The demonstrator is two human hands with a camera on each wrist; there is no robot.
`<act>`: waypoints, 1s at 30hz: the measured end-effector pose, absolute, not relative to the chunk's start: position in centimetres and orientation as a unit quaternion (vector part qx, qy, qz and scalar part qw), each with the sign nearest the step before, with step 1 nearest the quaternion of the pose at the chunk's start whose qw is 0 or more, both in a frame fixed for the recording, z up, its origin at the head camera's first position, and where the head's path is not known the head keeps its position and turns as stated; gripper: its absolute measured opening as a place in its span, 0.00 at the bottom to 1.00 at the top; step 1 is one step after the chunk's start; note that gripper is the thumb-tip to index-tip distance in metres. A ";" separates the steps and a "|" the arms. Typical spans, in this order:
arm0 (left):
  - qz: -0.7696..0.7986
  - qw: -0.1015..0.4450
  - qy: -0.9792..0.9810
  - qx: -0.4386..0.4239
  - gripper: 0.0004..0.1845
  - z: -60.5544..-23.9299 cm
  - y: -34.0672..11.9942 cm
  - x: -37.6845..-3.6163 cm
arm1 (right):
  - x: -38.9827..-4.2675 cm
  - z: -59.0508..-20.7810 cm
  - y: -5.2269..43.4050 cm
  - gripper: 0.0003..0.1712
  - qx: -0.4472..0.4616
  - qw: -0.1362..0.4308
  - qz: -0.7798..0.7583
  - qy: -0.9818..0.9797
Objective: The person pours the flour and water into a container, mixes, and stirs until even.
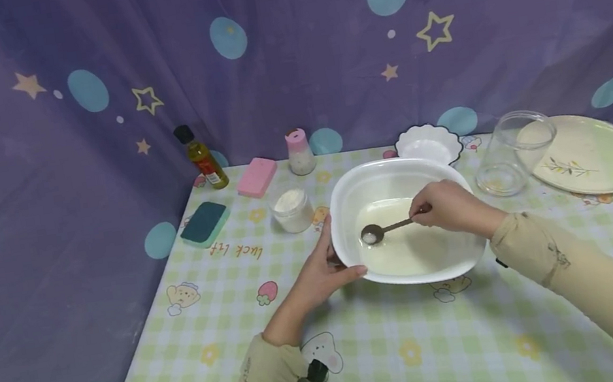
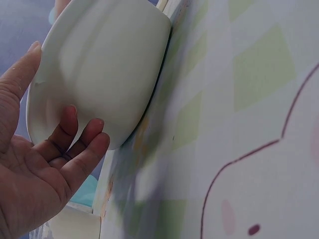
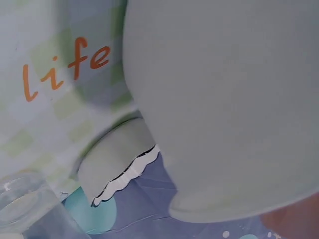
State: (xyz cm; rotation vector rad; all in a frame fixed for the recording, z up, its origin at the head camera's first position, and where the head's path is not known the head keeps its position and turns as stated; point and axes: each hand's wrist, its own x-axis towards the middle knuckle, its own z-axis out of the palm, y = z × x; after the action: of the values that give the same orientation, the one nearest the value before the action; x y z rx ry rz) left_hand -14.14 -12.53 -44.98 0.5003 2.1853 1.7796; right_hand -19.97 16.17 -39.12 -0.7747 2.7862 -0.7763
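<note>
Covering the table: checked cloth (starry purple backdrop behind).

head looks down, wrists close, sharing bowl

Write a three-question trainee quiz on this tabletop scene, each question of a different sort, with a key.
1. True or false: the right hand holds a metal spoon inside the large white plastic basin.
2. Multiple choice: where does the left hand grip the basin? A) at the far rim B) at the near-left rim C) it does not touch it
3. Fill in: the clear glass jar beside the cream oval plate lies on its ____.

Key
1. True; the spoon's bowl sits over the pale liquid.
2. B; the thumb lies on the rim and the fingers are under the outer wall.
3. Side, resting partly on the plate's edge.
</note>
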 end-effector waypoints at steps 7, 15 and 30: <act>0.611 0.156 0.759 0.164 0.61 -43.1 -12.4 -13.6 | -20.8 -39.5 16.8 0.05 -0.204 0.022 -0.249 0.947; 0.609 0.168 0.758 0.161 0.60 -41.5 -12.4 -13.1 | -20.7 -38.3 18.3 0.08 -0.183 -0.019 -0.193 0.964; 0.613 0.168 0.756 0.155 0.61 -41.7 -12.3 -13.1 | -19.3 -35.2 20.8 0.12 -0.217 0.064 -0.122 0.966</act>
State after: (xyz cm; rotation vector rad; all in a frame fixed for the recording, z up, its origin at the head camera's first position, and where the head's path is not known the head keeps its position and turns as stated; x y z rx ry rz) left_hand -13.14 -12.34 -41.72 0.4421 2.1516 1.7444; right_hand -19.35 20.83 -35.20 -0.6565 2.9188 -0.3685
